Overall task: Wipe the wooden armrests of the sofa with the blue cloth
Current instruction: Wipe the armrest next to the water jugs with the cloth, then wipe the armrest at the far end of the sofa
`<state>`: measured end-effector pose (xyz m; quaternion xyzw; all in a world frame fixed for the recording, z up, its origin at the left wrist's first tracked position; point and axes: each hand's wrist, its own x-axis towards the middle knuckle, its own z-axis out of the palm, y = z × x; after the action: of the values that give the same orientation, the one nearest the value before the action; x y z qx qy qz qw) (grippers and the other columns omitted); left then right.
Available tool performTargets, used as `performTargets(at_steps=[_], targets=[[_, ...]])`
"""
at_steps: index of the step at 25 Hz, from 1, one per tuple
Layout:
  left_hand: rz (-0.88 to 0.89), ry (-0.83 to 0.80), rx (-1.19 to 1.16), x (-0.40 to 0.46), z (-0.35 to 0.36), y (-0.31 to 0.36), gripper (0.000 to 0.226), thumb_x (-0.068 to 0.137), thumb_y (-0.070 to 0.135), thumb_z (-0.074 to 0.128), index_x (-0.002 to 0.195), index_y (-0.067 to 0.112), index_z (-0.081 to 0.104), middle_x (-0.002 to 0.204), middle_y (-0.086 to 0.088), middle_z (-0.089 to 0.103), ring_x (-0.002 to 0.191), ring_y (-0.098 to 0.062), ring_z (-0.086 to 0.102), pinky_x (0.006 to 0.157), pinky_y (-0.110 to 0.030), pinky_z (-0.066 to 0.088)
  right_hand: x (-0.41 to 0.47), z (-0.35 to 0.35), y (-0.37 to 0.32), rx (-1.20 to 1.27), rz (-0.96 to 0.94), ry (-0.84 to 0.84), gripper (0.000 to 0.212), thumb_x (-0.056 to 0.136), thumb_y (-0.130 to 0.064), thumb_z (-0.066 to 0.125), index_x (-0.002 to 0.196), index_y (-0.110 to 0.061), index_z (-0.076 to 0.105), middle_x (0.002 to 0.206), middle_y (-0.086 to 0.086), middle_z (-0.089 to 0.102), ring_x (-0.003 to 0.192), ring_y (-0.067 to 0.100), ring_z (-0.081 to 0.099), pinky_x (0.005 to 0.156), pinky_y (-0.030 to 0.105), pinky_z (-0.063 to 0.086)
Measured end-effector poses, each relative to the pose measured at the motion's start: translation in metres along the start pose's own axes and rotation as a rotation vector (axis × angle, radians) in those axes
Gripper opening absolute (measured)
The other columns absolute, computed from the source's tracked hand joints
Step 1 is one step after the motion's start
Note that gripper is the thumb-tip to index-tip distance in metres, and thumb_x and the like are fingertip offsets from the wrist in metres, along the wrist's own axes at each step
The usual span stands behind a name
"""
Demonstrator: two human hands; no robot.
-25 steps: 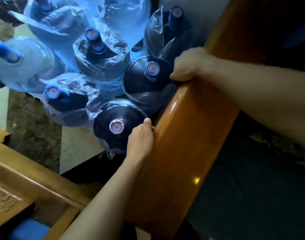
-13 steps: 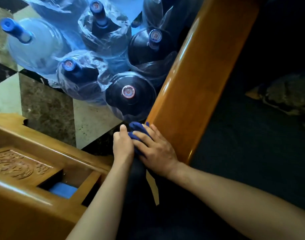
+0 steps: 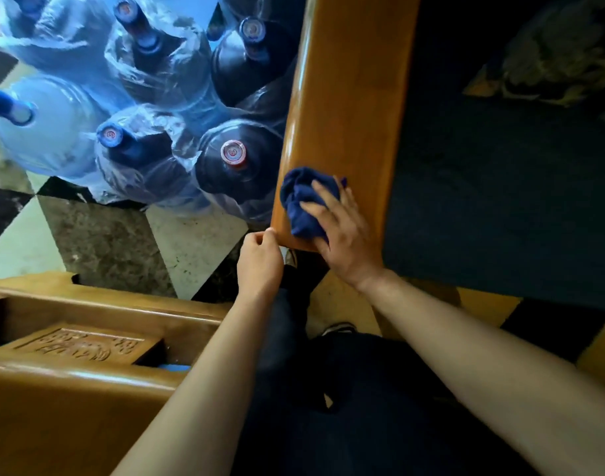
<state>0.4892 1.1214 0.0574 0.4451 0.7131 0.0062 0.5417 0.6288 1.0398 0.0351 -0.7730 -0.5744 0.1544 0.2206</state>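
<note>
- Pressing the blue cloth [image 3: 302, 204] onto the near end of the wooden armrest [image 3: 345, 108], your right hand [image 3: 342, 231] now lies flat over the bunched fabric, fingers spread and fairly straight
- Half a second ago that same hand and cloth sat lower, at the front edge just below the armrest top; a second ago the hand was far up the rail, so you have come back to the near end and lifted the cloth onto the top face
- Your left hand [image 3: 259, 262] has its fingers curled, with the thumb and fingertips touching the armrest's front corner just beside the cloth; it holds no cloth, and whether it truly grips the wood I cannot tell
- The cloth covers only a small patch at the near end, and the long glossy stretch beyond it lies bare
- My judgement: a fresh stroke along the top starts from here
- Water bottles [image 3: 232, 156] wrapped in plastic crowd the floor right against the armrest's outer side, so keep your elbow and the cloth clear of them
</note>
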Motion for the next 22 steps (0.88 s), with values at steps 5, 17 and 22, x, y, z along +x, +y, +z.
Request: performTargets(at_steps=[5,17,22], targets=[[-0.251,-0.093,-0.095,-0.067,0.042,-0.007,0.051,0.098,0.048,0.045,0.120,0.005,0.061,0.119,-0.023,0.068,0.111,-0.041,0.065,0.097,-0.053,0.051,-0.093,-0.024,0.016,0.248,0.407,0.096,0.038,0.087,0.005,0.063,0.125,0.000,0.067,0.146,0.021,0.057,0.137,0.047,0.050,0.116,0.054,0.039],[0.020,-0.811,0.226,-0.312,0.267,0.040,0.025,0.091,0.026,0.071,0.111,0.010,0.073,0.112,-0.020,0.075,0.102,-0.034,0.073,0.095,-0.054,0.058,-0.312,-0.259,0.066,0.905,0.962,0.720,0.060,0.092,-0.011,0.072,0.144,-0.027,0.048,0.139,-0.009,0.055,0.129,0.005,0.053,0.103,0.022,0.047],[0.012,-0.959,0.241,-0.334,0.341,0.071,0.029,0.091,0.017,0.073,0.115,0.001,0.072,0.107,-0.024,0.076,0.099,-0.038,0.074,0.082,-0.049,0.060,-0.341,-0.310,0.117,0.697,1.072,0.739,0.061,0.094,-0.034,0.074,0.147,-0.027,0.046,0.142,-0.012,0.046,0.133,0.005,0.047,0.110,0.027,0.044]])
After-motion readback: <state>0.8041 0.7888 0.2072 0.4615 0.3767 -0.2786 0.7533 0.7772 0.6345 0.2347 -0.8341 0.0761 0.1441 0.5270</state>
